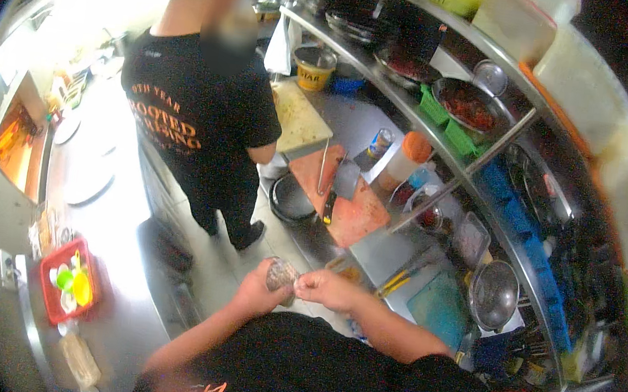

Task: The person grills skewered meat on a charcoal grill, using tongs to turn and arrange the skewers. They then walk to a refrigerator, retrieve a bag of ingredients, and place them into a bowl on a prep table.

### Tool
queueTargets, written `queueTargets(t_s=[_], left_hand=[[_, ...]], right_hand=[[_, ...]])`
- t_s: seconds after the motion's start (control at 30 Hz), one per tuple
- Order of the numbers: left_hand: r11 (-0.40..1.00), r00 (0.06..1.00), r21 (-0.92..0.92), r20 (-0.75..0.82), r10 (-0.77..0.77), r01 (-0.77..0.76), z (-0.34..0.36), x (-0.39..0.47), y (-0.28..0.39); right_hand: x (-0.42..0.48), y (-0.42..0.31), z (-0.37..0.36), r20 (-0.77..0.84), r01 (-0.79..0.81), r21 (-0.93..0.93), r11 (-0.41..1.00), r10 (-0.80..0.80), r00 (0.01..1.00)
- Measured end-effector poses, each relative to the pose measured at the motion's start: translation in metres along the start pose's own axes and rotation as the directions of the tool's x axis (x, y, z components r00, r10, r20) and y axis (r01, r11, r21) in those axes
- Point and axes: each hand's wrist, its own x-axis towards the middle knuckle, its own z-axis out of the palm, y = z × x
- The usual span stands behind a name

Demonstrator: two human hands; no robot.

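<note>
My left hand (262,291) is closed around a small clear plastic bag (282,274) with pale and brownish contents, held in front of my chest over the aisle. The fingertips of my right hand (321,288) pinch the bag's right edge. What exactly the bag contains is too blurred to tell. Beyond my hands, a knife with a black and yellow handle (329,208) lies on a reddish cutting board (356,213) on the steel counter. A pair of yellow-handled tongs or shears (394,282) rests nearer to my right forearm.
Another person (203,94) in a black shirt stands ahead in the aisle. At left, a steel counter (123,313) bears a red basket (91,301) of plastic items. Metal shelves (443,147) with pans overhang the right counter, which holds an orange-lidded container (414,149) and a steel bowl (493,294).
</note>
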Motion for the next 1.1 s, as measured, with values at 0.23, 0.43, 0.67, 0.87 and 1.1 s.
queueTargets(t_s=[0.23,0.43,0.67,0.87,1.1], left_hand=[[0.866,0.838,0.0,0.252,0.483,-0.5,-0.082,0.043,0.028],[0.917,0.87,-0.014,0.312,0.382,-0.398,-0.1,0.062,0.018],[0.913,0.863,-0.118,0.296,0.408,-0.391,-0.133,0.082,0.031],[0.918,0.763,-0.281,0.516,0.39,-0.28,-0.152,0.089,0.044],[0.91,0.797,-0.191,0.44,0.413,-0.367,-0.15,0.108,0.063]], right_hand=[[0.026,-0.052,-0.01,-0.119,0.194,-0.435,0.879,-0.27,0.955],[0.054,-0.055,-0.015,-0.157,0.094,-0.172,0.981,-0.121,0.98],[0.088,-0.088,-0.043,-0.071,0.265,-0.079,0.961,-0.27,0.96],[0.099,-0.116,-0.066,0.322,0.343,-0.133,0.93,-0.287,0.902],[0.102,-0.13,-0.112,0.36,0.525,-0.323,0.787,-0.411,0.837]])
